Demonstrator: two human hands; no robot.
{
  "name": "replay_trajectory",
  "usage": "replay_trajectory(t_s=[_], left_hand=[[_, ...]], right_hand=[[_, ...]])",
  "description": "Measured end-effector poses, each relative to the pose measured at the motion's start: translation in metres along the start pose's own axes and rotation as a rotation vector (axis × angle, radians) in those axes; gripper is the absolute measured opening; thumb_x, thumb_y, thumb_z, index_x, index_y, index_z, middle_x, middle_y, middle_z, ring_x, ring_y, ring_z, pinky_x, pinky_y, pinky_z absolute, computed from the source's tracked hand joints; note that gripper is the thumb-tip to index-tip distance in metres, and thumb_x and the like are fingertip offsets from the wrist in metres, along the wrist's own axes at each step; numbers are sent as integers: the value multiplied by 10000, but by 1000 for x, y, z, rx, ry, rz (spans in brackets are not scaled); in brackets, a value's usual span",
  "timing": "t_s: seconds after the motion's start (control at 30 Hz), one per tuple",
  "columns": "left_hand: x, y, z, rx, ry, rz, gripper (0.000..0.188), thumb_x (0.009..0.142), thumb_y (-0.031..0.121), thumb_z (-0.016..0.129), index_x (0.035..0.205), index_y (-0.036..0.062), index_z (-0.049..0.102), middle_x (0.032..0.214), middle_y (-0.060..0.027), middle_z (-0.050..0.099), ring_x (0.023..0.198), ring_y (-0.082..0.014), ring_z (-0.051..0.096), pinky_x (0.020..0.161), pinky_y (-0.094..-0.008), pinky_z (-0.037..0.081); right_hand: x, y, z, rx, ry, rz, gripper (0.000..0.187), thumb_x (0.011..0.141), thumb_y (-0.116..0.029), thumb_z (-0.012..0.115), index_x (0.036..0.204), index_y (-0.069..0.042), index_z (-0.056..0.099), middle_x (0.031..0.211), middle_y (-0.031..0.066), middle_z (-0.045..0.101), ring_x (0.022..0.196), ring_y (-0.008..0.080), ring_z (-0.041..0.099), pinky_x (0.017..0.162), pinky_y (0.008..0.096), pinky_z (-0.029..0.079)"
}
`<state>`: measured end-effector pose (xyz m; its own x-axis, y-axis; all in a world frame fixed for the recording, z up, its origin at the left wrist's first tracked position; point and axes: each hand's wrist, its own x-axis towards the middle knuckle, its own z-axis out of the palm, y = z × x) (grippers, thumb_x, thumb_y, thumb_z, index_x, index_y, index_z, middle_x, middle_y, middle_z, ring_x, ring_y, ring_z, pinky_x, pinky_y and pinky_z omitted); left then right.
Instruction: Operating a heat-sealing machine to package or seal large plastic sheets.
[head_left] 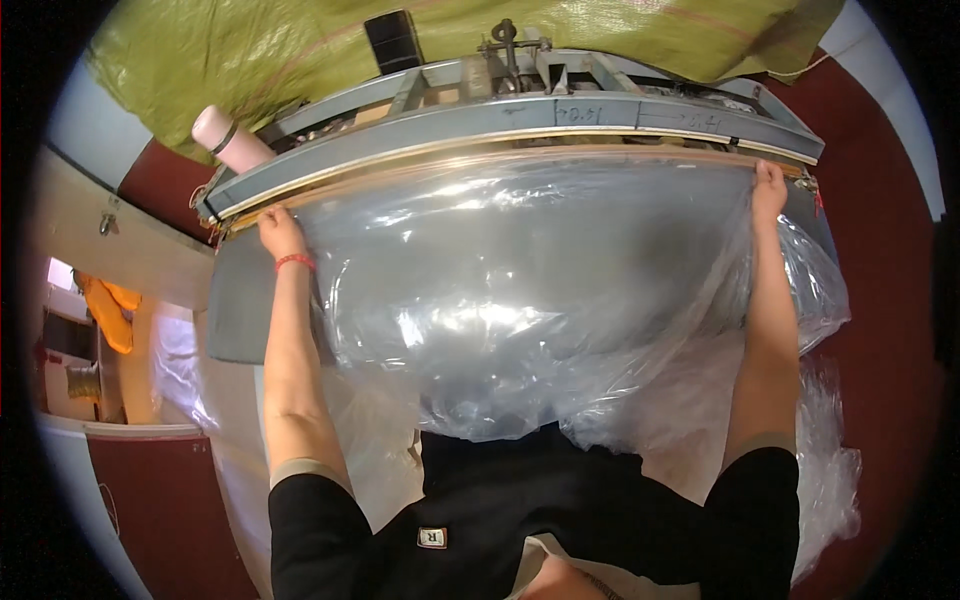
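Note:
A large clear plastic bag, puffed with air, lies stretched across the front of a grey metal sealing machine. My left hand, with a red band on the wrist, pinches the bag's left top corner against the machine's long bar. My right hand pinches the right top corner at the bar's other end. Between both hands the bag's mouth lies along the wooden-coloured strip under the bar. The bag's body hangs down over my black shirt.
A pink and white flask stands at the machine's left end. Green woven sheeting covers the back. More clear plastic bags lie piled at the right and below. A dark red floor and orange cloth flank the machine.

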<state>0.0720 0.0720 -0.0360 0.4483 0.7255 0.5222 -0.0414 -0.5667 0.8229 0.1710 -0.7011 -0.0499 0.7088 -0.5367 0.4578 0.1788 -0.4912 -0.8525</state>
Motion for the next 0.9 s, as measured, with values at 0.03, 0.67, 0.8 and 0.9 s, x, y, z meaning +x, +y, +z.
replay_trajectory(t_s=[0.03,0.67,0.8,0.9], left_hand=[[-4,11,10,-38,-40,-33,162,811,150,504,717,19,487,614,-37,506,543,-113,456,517,-252,397],[-4,43,17,-296,115,-348,151,804,137,400,761,10,469,633,-50,514,528,-134,504,438,-245,396],[5,14,-17,-256,-369,-300,74,806,119,469,822,47,464,679,-25,513,568,-100,489,476,-206,377],[-28,67,-33,-358,-472,-283,146,790,96,519,916,76,448,697,-10,509,557,-82,460,501,-193,367]], right_hand=[[0,-5,1,28,18,43,238,797,-259,592,840,-25,585,725,34,582,678,102,510,663,234,410],[9,-17,-14,235,150,179,192,770,-185,558,854,-18,513,761,53,557,628,115,535,593,229,433],[-5,-45,-29,30,83,-88,267,802,-226,567,953,-10,528,863,69,575,785,134,544,730,246,425],[-50,-97,-95,-190,163,-337,298,838,-253,543,999,-2,531,899,83,578,838,150,544,770,269,419]])
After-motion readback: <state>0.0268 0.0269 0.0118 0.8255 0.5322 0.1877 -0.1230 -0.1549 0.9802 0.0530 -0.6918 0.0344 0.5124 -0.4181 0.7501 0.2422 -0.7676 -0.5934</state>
